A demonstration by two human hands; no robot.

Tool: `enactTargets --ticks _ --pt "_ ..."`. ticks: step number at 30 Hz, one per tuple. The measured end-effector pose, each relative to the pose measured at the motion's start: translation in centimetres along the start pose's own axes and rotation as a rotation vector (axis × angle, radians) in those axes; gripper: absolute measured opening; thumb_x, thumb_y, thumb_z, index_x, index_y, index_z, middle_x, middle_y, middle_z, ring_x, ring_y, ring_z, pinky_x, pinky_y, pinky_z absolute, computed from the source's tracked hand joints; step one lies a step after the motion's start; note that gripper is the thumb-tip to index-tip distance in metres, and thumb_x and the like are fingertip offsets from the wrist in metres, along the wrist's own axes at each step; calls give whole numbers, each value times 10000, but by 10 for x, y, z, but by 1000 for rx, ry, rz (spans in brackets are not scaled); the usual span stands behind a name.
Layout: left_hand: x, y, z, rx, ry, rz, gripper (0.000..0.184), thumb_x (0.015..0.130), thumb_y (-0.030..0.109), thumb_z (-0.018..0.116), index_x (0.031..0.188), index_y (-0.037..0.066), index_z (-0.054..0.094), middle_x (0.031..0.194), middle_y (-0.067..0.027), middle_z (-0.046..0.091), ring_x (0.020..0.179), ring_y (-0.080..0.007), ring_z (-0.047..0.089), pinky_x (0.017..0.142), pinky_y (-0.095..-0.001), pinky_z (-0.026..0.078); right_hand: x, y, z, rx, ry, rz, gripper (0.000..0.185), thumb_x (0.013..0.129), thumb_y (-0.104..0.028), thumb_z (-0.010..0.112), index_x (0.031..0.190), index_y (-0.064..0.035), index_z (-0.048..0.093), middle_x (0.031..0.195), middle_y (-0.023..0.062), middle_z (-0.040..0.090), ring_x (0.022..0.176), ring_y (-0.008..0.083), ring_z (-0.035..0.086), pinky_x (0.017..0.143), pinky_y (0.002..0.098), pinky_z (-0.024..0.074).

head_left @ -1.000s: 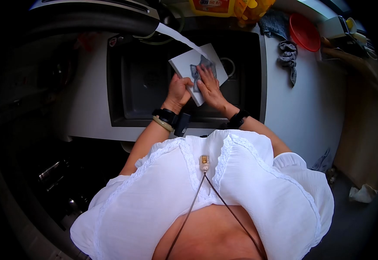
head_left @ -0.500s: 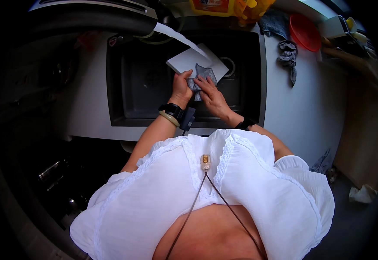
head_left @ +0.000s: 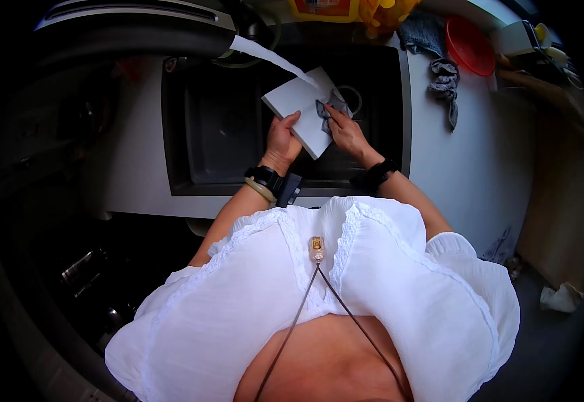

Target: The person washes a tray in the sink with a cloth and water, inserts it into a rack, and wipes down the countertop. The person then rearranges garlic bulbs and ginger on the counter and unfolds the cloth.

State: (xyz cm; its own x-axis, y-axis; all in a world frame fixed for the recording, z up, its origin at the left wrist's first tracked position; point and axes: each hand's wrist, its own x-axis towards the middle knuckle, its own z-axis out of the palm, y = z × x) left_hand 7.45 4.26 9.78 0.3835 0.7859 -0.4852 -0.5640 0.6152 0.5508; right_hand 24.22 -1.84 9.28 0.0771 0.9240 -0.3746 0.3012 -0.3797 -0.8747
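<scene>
A flat, white rectangular piece point(head_left: 296, 99) is held tilted over the dark sink point(head_left: 405, 141); its exact kind is unclear. My left hand point(head_left: 283, 141) grips its lower left edge, thumb on top and the other fingers mostly hidden beneath. At its right side, my right hand point(head_left: 349, 137) presses a bunched grey cloth point(head_left: 323, 110) against the surface. A stream of water point(head_left: 272, 55) runs from the black faucet point(head_left: 138, 43) onto the upper part of the white piece.
Behind the sink stand a yellow container point(head_left: 325, 9) and an orange-yellow item point(head_left: 382, 15). On the right counter point(head_left: 466, 161) lie a red basin point(head_left: 470, 47), a twisted grey cloth point(head_left: 444, 87) and a blue-grey cloth point(head_left: 423, 33). The faucet reaches in from the upper left.
My right hand and the grey cloth have moved right and slightly up, from the lower corner to the right side of the white piece, uncovering that corner. My left hand keeps its grip.
</scene>
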Motion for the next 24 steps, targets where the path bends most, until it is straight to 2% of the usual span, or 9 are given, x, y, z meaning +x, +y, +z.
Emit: enactTargets --ticks 1,5,9,12,15,17,20,21,24 --pt "-1 2 2 -9 14 1 345 880 0 531 1223 -9 491 1151 -127 579 1085 -268 572 979 -387 454 -2 -2 0 11 -6 66 421 964 -178 418 1382 -143 458 1405 198 439 1334 429 334 1092 435 316" --pt "1 2 0 -23 13 -3 368 872 -14 524 1238 -11 481 1173 -130 568 1100 -270 563 991 -393 444 -11 2 17 -273 143 -297 408 964 -194 417 1361 -129 484 1339 210 504 1196 381 516 1020 377 395" --pt "-7 4 10 14 61 -7 401 865 -15 529 1260 -12 460 1202 -135 550 1130 -278 544 1007 -402 432 22 19 -8 -10 69 137 411 945 -209 416 1336 -125 513 1312 200 530 1214 374 497 1033 374 378" --pt "-3 6 4 -54 12 -39 400 863 -3 538 1254 -12 456 1208 -135 545 1140 -285 537 1016 -401 424 33 54 -8 91 130 42 410 942 -204 428 1334 -118 514 1304 211 535 1210 371 504 1021 351 387" --pt "2 3 4 -68 23 21 376 862 10 547 1230 -12 473 1198 -132 550 1134 -282 540 1004 -399 431 33 71 13 259 216 79 405 931 -182 454 1322 -108 526 1309 233 524 1239 358 486 1028 330 375" --pt "8 1 3 -77 26 46 358 867 22 545 1219 -5 487 1174 -126 564 1123 -275 548 991 -399 440 15 47 25 220 203 42 408 922 -174 465 1320 -110 529 1321 245 508 1284 367 437 1046 329 359" --pt "26 -6 -12 -67 66 58 323 889 63 545 1204 8 507 1138 -114 585 1106 -264 560 973 -398 450 -29 -11 36 58 113 -171 430 915 -61 484 1342 -101 505 1414 139 460 1384 336 304 1115 359 273" --pt "31 -7 -18 -55 84 63 311 899 81 546 1200 13 513 1126 -110 592 1100 -260 564 968 -398 452 -40 -18 32 28 54 -243 432 909 -58 487 1337 -105 506 1428 137 439 1389 355 281 1119 382 268" --pt "29 -2 -19 -137 3 -126 293 935 143 533 1202 23 519 1128 -104 601 1084 -254 577 972 -396 448 -50 -25 27 -11 -29 -369 437 903 -64 491 1336 -119 501 1462 134 388 1401 391 225 1131 432 245"
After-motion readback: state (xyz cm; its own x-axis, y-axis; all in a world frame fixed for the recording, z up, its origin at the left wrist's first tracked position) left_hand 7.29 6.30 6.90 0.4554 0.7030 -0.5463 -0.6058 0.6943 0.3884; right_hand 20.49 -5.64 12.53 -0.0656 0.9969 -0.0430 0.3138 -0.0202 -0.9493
